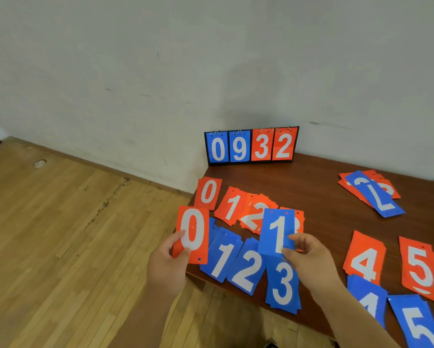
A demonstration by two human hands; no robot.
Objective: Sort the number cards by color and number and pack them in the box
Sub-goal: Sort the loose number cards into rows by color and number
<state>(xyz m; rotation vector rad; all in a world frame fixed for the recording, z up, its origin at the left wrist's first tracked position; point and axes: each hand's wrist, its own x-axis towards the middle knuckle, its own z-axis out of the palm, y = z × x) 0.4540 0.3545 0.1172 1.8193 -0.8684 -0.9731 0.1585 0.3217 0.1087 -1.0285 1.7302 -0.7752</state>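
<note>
Pale plaster wall fills the upper half of the view, above a light wood plank floor on the left. A dark brown tabletop runs in from the right, its far edge against the wall. At its back left corner stands a flip scoreboard, upright, showing blue 0 and 9, then red 3 and 2.

The number cards lie in small piles on the tabletop. In the far row are the red 0 pile, the red 1 pile and the red 2 pile, overlapping at their edges. Nearer lie the blue 1 pile, the blue 2 pile and the blue 3 pile, hanging over the near edge. To the right are the red 4 pile and the red 5 pile, with the blue 4 pile and the blue 5 pile in front. A mixed heap sits far right, a blue card on top.

The left hand pinches a red 0 card by its lower left corner, above the tabletop's left edge. The right hand pinches a blue 1 card at its lower right, held above the piles.
</note>
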